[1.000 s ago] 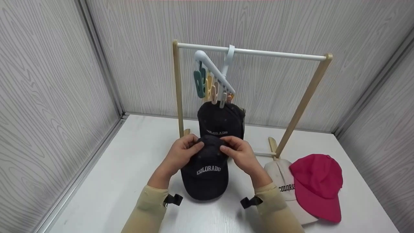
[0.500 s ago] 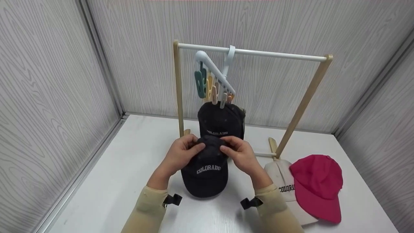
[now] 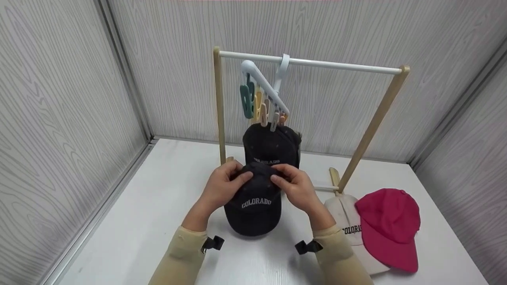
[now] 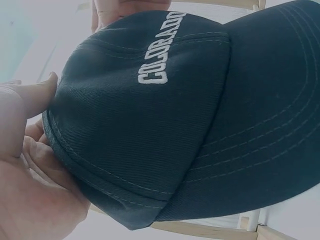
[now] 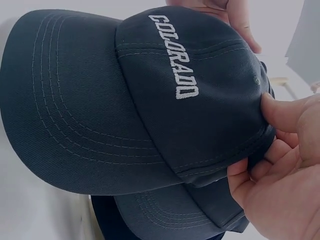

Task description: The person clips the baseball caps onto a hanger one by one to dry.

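Note:
A dark baseball cap (image 3: pixel 255 213) with white COLORADO lettering hangs brim down between my two hands. My left hand (image 3: pixel 222 184) pinches the left side of its crown, thumb in front and fingers behind. On the other side my right hand (image 3: pixel 296 187) pinches the crown the same way. The left wrist view shows the cap (image 4: pixel 135 115) spread wide, its brim pointing away from the left hand (image 4: pixel 35 165). Right behind it, a second dark COLORADO cap (image 3: pixel 271 144) hangs beneath clothespins (image 3: pixel 264 114) on a pale blue hanger (image 3: pixel 263 85); its lower part is hidden.
The hanger hooks over the white bar (image 3: pixel 336 65) of a rack with wooden posts (image 3: pixel 374 128). At the right of the white table (image 3: pixel 158 221) a red cap (image 3: pixel 390 225) lies partly over a beige COLORADO cap (image 3: pixel 344 215). Patterned panels (image 3: pixel 178 79) enclose the back and sides.
The held cap has risen slightly, its brim now higher above the table. Both hands keep their pinch and have shifted up a little. The camera view has moved slightly.

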`<state>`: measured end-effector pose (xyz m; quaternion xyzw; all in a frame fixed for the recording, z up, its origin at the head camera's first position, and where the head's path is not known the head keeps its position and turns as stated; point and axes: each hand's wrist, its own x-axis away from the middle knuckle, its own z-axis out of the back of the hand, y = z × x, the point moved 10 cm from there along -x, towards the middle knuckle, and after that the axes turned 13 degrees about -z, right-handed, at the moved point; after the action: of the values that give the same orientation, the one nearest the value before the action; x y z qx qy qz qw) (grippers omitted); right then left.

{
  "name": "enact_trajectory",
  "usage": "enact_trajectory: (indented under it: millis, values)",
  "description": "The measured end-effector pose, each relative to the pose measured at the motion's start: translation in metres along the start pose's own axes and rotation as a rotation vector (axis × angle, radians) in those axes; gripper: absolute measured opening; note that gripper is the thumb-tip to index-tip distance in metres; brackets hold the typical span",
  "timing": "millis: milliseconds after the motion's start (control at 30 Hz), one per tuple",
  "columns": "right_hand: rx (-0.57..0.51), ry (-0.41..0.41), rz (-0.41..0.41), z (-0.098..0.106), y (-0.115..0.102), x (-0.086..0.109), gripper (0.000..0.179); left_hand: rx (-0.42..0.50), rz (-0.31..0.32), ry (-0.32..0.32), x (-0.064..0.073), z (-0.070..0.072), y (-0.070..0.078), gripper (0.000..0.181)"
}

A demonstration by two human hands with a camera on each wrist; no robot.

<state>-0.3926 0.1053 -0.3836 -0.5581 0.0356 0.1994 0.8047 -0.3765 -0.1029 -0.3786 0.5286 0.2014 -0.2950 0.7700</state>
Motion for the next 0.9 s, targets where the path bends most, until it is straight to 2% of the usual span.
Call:
enact_trajectory:
  millis: [267,467,733,900]
  values:
    - [0.027,0.049,0.040,0.004,-0.013,-0.003,0.021,0.020,-0.017,0.063,-0.005,0.006,0.005,0.016]
    - [0.052,0.077,0.055,0.012,-0.027,-0.007,0.020,0.029,-0.047,0.106,-0.014,0.011,0.017,0.014]
    - [0.072,0.097,0.069,0.021,-0.046,-0.012,0.021,-0.007,-0.088,0.127,-0.026,0.018,0.031,0.016]
    - [0.102,0.105,0.103,0.025,-0.059,-0.014,0.021,0.002,-0.109,0.136,-0.034,0.022,0.040,0.016]
